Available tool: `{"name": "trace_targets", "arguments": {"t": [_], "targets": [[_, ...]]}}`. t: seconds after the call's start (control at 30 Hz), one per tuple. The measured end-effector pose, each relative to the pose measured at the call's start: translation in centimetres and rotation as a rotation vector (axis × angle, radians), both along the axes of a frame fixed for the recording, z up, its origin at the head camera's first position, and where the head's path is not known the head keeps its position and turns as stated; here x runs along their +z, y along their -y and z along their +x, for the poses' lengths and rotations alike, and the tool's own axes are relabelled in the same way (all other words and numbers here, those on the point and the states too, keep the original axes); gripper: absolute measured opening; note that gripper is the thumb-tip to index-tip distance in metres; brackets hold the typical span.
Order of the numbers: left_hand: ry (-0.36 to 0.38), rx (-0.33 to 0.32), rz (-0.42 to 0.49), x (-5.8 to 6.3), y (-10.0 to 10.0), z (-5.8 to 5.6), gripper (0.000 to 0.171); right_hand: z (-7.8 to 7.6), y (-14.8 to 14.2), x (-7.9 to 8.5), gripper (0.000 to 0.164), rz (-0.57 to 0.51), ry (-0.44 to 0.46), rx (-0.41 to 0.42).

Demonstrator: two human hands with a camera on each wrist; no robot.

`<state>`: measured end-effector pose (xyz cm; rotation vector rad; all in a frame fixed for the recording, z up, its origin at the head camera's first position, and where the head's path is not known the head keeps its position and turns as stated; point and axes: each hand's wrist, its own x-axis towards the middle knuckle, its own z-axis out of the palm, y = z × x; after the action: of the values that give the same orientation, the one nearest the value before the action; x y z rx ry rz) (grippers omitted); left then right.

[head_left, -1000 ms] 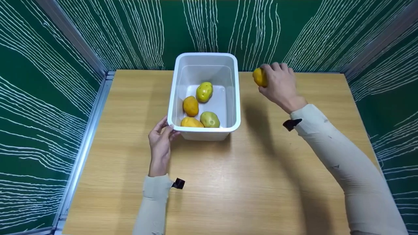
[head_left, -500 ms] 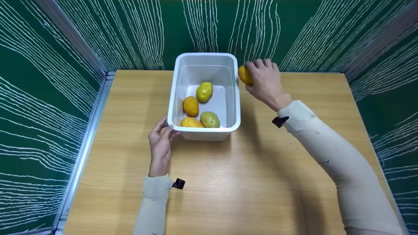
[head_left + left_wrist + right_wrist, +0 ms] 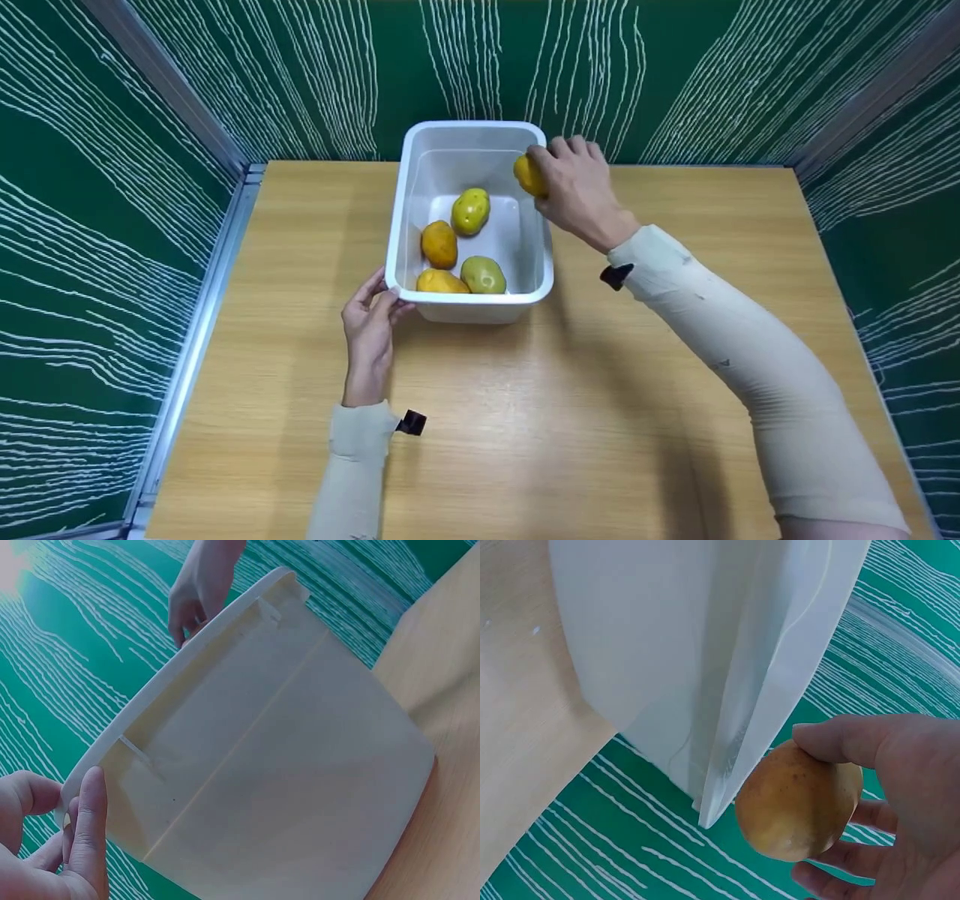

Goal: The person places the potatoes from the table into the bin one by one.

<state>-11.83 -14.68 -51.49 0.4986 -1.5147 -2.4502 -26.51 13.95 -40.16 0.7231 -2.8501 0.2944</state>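
My right hand (image 3: 581,187) grips a yellow-orange mango (image 3: 529,176) over the right rim of a white plastic bin (image 3: 545,240). In the right wrist view, the thumb lies on top of this mango (image 3: 795,802) and several fingers curl beneath it. At the bin's near left corner, my left hand (image 3: 369,330) pinches the rim between thumb and fingers, as the left wrist view also shows. Inside the bin lie a yellow-green mango (image 3: 471,211), an orange one (image 3: 439,244), a yellow one (image 3: 441,282) and a green one (image 3: 484,275). The near wall partly hides the front two.
The bin stands upright near the back edge of a wooden table (image 3: 480,450). Green panels (image 3: 517,67) with wavy white lines enclose the back and both sides. A metal frame rail (image 3: 202,330) runs along the left edge.
My right hand has moved left with the mango, from beside the bin to over its right rim. The left hand and the mangoes in the bin have stayed put.
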Motion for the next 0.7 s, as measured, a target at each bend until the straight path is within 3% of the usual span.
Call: {"name": "trace_targets", "arguments": {"t": [0.5, 0.7], "targets": [[0.006, 0.004, 0.029, 0.1, -0.1, 0.0, 0.048, -0.8, 3.6, 0.0, 0.062, 0.078, 0.134, -0.005], [-0.01, -0.008, 0.013, 0.0, 0.0, 0.0, 0.046, -1.0, 4.9, -0.3, 0.062, 0.163, 0.167, 0.008]]}}
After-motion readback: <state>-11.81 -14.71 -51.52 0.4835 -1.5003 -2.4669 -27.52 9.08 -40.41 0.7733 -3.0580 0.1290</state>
